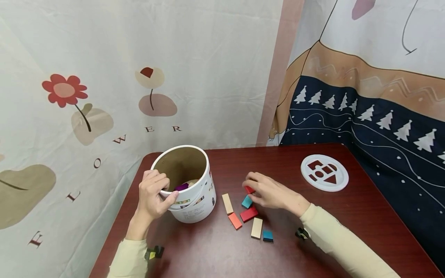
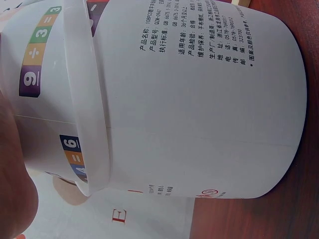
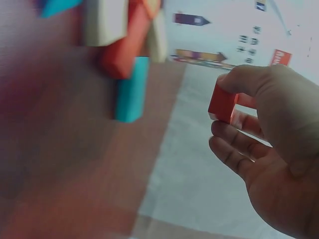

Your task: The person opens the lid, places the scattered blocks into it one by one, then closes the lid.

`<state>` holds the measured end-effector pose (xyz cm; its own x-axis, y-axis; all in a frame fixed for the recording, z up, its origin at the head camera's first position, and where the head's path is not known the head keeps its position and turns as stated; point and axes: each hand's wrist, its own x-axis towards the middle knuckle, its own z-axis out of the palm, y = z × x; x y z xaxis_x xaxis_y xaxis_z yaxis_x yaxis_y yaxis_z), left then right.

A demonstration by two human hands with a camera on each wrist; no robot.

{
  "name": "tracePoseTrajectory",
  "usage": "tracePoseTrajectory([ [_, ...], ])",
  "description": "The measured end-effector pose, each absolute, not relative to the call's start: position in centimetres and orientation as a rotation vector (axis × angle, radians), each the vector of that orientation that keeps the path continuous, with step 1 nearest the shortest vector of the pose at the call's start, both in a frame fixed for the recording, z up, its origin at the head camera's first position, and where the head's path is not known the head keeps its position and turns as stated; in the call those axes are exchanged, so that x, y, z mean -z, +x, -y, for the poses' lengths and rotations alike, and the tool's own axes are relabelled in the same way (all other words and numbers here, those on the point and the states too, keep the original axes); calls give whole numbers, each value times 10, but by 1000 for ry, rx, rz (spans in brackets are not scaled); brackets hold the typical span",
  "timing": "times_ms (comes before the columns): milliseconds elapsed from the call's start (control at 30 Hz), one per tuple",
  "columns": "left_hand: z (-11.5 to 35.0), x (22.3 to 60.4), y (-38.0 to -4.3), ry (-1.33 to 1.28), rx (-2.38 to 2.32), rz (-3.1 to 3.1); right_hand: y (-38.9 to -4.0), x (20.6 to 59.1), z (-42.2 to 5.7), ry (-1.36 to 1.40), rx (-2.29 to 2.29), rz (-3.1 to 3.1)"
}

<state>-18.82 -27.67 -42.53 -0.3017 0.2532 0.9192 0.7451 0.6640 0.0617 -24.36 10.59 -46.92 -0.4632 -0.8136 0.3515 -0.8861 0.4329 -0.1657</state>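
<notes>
A white bucket [image 1: 194, 210] with printed sides stands at the left of the table, and my left hand [image 1: 151, 193] grips its near-left rim, thumb outside. A purple block [image 1: 181, 187] and a pale one show low inside it. To the bucket's right, my right hand [image 1: 269, 191] pinches a small red block [image 3: 222, 102] between thumb and fingers, above the tabletop in the right wrist view. Below that hand lie a teal block [image 1: 247, 202], a red block [image 1: 248, 214], an orange block [image 1: 235, 221], two plain wooden blocks [image 1: 257, 228] and a blue block [image 1: 267, 236].
A round white lid [image 1: 324, 186] with shaped cut-outs lies at the back right of the dark red table [image 1: 278, 162]. Printed cloth [image 1: 222, 88] hangs behind the table's back edge, and a navy cloth with white trees [image 1: 382, 131] hangs along the right.
</notes>
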Motion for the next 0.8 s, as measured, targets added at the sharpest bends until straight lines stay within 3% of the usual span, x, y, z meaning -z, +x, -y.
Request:
tracePoseTrajectory([
  [800, 277, 426, -189, -790, 595, 1862, -261, 382, -30, 1511, -623, 2200],
])
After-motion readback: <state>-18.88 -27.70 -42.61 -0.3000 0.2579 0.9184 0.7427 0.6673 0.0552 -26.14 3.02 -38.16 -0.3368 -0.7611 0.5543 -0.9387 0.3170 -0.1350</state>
